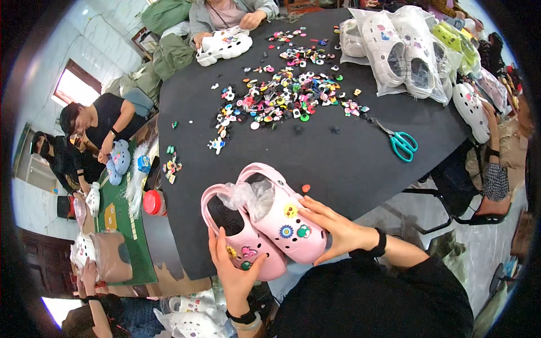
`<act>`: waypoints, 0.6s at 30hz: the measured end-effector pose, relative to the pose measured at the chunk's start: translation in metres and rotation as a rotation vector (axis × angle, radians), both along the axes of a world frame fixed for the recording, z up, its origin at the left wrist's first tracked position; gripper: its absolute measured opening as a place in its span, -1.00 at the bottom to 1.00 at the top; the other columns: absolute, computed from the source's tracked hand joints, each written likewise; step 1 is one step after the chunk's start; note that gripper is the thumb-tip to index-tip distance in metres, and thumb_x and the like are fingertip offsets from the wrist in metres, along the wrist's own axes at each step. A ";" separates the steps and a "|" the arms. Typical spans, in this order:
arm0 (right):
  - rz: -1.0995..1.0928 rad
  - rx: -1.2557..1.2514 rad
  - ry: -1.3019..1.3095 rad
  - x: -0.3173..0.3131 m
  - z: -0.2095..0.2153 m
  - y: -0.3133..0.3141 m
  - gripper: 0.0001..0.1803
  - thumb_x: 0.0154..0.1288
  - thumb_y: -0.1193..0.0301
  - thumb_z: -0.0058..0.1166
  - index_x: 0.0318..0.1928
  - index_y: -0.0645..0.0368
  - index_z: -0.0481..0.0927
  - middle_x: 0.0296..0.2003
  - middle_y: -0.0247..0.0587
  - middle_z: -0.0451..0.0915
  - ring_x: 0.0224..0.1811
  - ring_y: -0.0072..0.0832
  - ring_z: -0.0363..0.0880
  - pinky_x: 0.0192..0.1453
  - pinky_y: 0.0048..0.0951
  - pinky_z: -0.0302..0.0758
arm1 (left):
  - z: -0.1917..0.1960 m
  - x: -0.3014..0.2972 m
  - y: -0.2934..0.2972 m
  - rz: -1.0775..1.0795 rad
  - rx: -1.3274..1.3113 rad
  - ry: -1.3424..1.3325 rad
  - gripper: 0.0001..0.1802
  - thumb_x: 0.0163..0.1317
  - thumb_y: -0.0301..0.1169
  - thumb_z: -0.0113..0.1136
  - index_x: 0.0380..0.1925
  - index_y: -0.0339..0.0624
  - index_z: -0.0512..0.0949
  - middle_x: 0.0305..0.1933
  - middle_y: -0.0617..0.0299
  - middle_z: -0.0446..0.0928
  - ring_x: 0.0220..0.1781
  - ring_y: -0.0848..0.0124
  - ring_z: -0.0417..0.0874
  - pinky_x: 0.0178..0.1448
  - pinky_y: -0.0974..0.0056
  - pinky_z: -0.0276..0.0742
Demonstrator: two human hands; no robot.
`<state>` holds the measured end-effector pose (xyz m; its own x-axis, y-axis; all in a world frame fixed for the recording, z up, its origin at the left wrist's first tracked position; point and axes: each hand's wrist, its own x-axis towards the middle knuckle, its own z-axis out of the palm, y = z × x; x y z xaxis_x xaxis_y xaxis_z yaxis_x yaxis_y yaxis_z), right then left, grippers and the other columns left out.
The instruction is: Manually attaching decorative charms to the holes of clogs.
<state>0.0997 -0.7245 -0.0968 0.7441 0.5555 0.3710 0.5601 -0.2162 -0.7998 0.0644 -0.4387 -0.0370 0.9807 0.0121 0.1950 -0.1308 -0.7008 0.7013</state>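
Two pink clog shoes lie side by side at the near edge of the black table, each with small coloured charms on its toe and clear plastic stuffing in its opening. My left hand grips the toe of the left clog from below. My right hand rests with spread fingers against the toe of the right clog. A small orange charm lies on the table just beyond my right hand.
A pile of several loose shoe charms covers the table's middle. Teal scissors lie to the right. Bagged white clogs stand at the far right. Another person's hands hold a white clog at the far side. Other people sit at a green table on the left.
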 end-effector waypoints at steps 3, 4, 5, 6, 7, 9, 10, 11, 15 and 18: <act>0.002 0.048 0.089 -0.004 -0.009 0.009 0.32 -0.29 0.04 0.57 0.46 0.19 0.06 0.46 0.16 -0.08 0.54 0.06 -0.17 0.52 -0.03 -0.01 | -0.006 0.006 0.008 0.026 -0.045 0.043 0.26 -0.30 -0.33 0.61 0.44 -0.21 0.05 0.52 -0.14 -0.10 0.52 0.03 0.04 0.47 0.06 0.12; -0.004 0.068 0.113 -0.003 -0.012 0.010 0.32 -0.29 0.05 0.58 0.46 0.19 0.06 0.46 0.16 -0.08 0.54 0.06 -0.17 0.52 -0.03 -0.01 | -0.012 0.007 0.011 0.044 -0.160 0.124 0.33 -0.30 -0.32 0.61 0.47 -0.19 -0.06 0.53 -0.15 -0.14 0.55 0.03 -0.04 0.49 0.05 0.08; -0.011 0.088 0.136 -0.003 -0.015 0.010 0.32 -0.29 0.05 0.58 0.46 0.19 0.06 0.46 0.16 -0.07 0.54 0.06 -0.17 0.52 -0.03 -0.01 | -0.015 0.006 0.012 0.051 -0.156 0.124 0.33 -0.30 -0.32 0.61 0.47 -0.19 -0.06 0.53 -0.15 -0.14 0.55 0.03 -0.04 0.49 0.05 0.08; -0.012 0.089 0.138 -0.003 -0.014 0.011 0.32 -0.29 0.05 0.58 0.46 0.19 0.06 0.46 0.16 -0.07 0.54 0.06 -0.17 0.52 -0.03 -0.01 | -0.017 0.005 0.010 0.045 -0.145 0.116 0.36 -0.30 -0.37 0.60 0.48 -0.18 -0.13 0.54 -0.07 -0.18 0.55 0.07 -0.05 0.52 0.05 0.03; -0.012 0.075 0.132 -0.002 -0.012 0.010 0.32 -0.29 0.04 0.58 0.46 0.18 0.06 0.46 0.16 -0.07 0.54 0.06 -0.17 0.52 -0.03 -0.01 | -0.019 0.005 0.009 0.038 -0.133 0.109 0.39 -0.29 -0.41 0.59 0.49 -0.18 -0.21 0.56 0.01 -0.21 0.55 0.10 -0.06 0.54 0.06 -0.02; -0.012 0.061 0.126 -0.002 -0.007 0.010 0.32 -0.28 0.03 0.57 0.46 0.17 0.06 0.45 0.17 -0.06 0.54 0.06 -0.17 0.53 -0.03 -0.01 | -0.029 0.003 0.007 0.046 -0.088 0.070 0.40 -0.29 -0.42 0.58 0.48 -0.20 -0.23 0.55 -0.02 -0.21 0.56 0.10 -0.07 0.55 0.05 -0.06; -0.022 0.048 0.118 -0.003 -0.004 0.010 0.31 -0.29 0.03 0.58 0.45 0.17 0.08 0.44 0.18 -0.03 0.53 0.06 -0.13 0.52 -0.04 0.02 | -0.031 0.003 0.007 0.057 -0.045 0.029 0.41 -0.29 -0.42 0.58 0.48 -0.23 -0.25 0.55 -0.05 -0.21 0.56 0.09 -0.09 0.56 0.04 -0.09; -0.031 0.033 0.109 -0.003 -0.002 0.009 0.30 -0.29 0.04 0.58 0.44 0.17 0.10 0.43 0.19 0.01 0.52 0.06 -0.09 0.51 -0.04 0.04 | -0.031 0.003 0.007 0.058 -0.044 0.029 0.41 -0.29 -0.42 0.58 0.48 -0.23 -0.25 0.55 -0.05 -0.21 0.56 0.09 -0.09 0.56 0.04 -0.09; -0.064 0.039 0.072 0.002 -0.002 -0.004 0.28 -0.38 0.08 0.64 0.39 0.17 0.19 0.37 0.16 0.16 0.46 0.01 0.12 0.46 -0.07 0.16 | -0.027 0.005 0.004 0.070 -0.029 -0.008 0.39 -0.29 -0.38 0.58 0.47 -0.27 -0.22 0.54 -0.08 -0.19 0.57 0.08 -0.13 0.57 0.06 -0.15; -0.056 0.225 0.205 0.007 -0.009 -0.012 0.26 -0.40 0.09 0.65 0.37 0.21 0.24 0.37 0.12 0.17 0.45 -0.06 0.14 0.44 -0.11 0.18 | -0.024 0.005 0.001 0.079 -0.023 -0.025 0.34 -0.29 -0.30 0.57 0.45 -0.28 -0.12 0.52 -0.09 -0.10 0.57 0.07 -0.12 0.57 0.07 -0.15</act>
<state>0.1071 -0.7368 -0.1058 0.8433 0.4327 0.3187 0.3741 -0.0469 -0.9262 0.0690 -0.4377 -0.0605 0.9714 0.0937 0.2180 -0.0936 -0.6930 0.7149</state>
